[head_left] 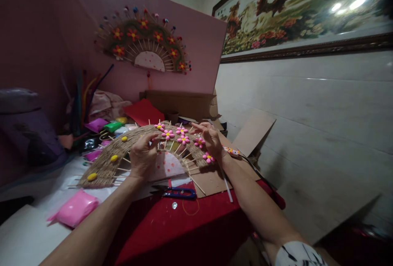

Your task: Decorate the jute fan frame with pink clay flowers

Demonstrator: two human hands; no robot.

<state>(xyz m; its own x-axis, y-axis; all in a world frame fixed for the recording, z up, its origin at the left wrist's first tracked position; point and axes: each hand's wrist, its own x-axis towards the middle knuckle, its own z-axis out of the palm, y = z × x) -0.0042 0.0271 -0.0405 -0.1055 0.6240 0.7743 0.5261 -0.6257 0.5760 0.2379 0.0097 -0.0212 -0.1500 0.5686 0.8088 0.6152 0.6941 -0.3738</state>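
Observation:
A half-round fan (129, 135), wrapped in brown twine over thin wooden sticks, lies in front of me. Pink clay flowers (168, 134) with yellow centres line its middle and right side. Yellow clay ovals (114, 158) dot the left side. My left hand (143, 157) is over the middle of the fan, fingers curled together in a pinch; whatever is between them is too small to make out. Above the right part of the fan, my right hand (211, 139) has fingers stretched out to the left, near the flowers.
Blue-handled thread snips (175, 192) lie on the red cloth (172, 233) in front of the fan. A pink clay packet (74, 208) sits at the left. A glue gun (231, 151) with a cord rests at the right. Another finished fan (144, 41) hangs behind.

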